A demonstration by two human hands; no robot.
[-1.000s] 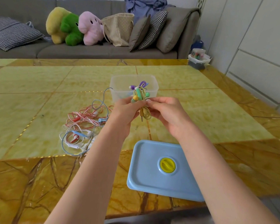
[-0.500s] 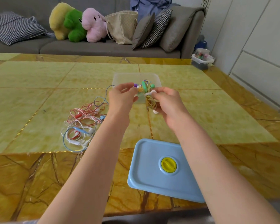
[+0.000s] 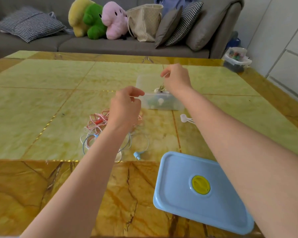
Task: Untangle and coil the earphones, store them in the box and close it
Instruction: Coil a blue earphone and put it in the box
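The right hand (image 3: 176,79) hovers over the clear box (image 3: 159,100) near the middle of the bench (image 3: 41,100), fingers loosely curled and holding nothing that can be seen; the left hand (image 3: 126,107) hangs just left of the box, fingers curled the same way, empty; a coiled set of earphones (image 3: 160,89) sits inside the box, partly poking above its rim; a tangled heap of red, white and blue earphones (image 3: 96,124) lies on the bench under the left wrist; the blue lid (image 3: 201,191) rests near the bench's front edge; risk, as I judge it: cord sticking above the rim could snag the lid; pulling the heap carelessly could tighten its knots
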